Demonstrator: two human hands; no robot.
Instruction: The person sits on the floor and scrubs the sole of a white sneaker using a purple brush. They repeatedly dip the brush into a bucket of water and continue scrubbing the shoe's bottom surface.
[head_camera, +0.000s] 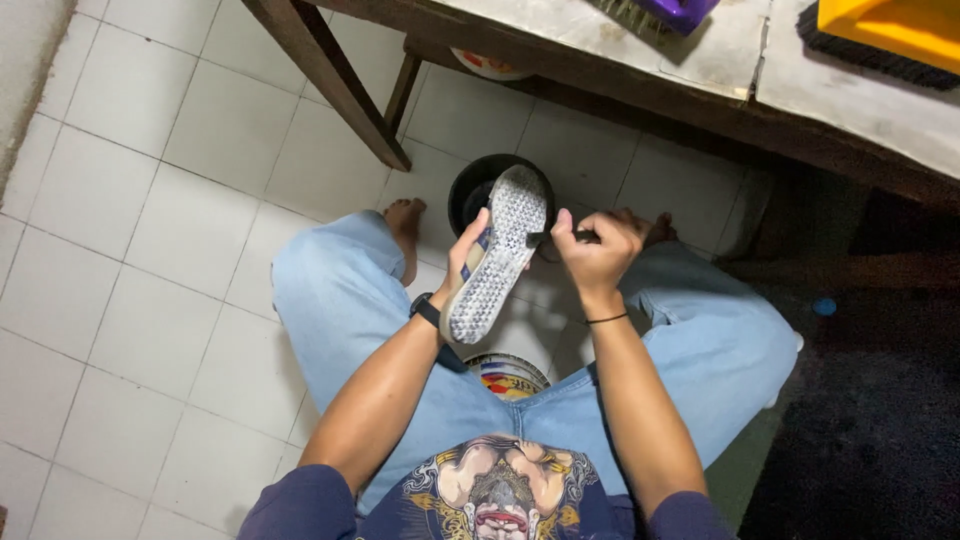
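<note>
The left hand (462, 262) holds a shoe (497, 255) sole-up, its fingers curled round the shoe's left edge with the thumb side on the rim — a firm clasp, not a pinch. The shoe's long axis runs from the heel, low and close to the left wrist, up and slightly rightward to the toe, which sits over a dark round bucket (470, 190) on the tiled floor (150, 230). The pale studded sole faces the camera.

Just right of the sole comes the right hand (597, 250), fingers pressed together in a fist round the dark handle of a small brush (560, 238). The brush points leftward from those fingers and its head meets the sole's right edge near the toe half — touching, as far as can be told. So the shoe lies directly left of the right fingers, across the brush's line.

Beyond both hands, a worktop (700, 60) carries a purple brush (670, 12) and a yellow brush (885, 35).
</note>
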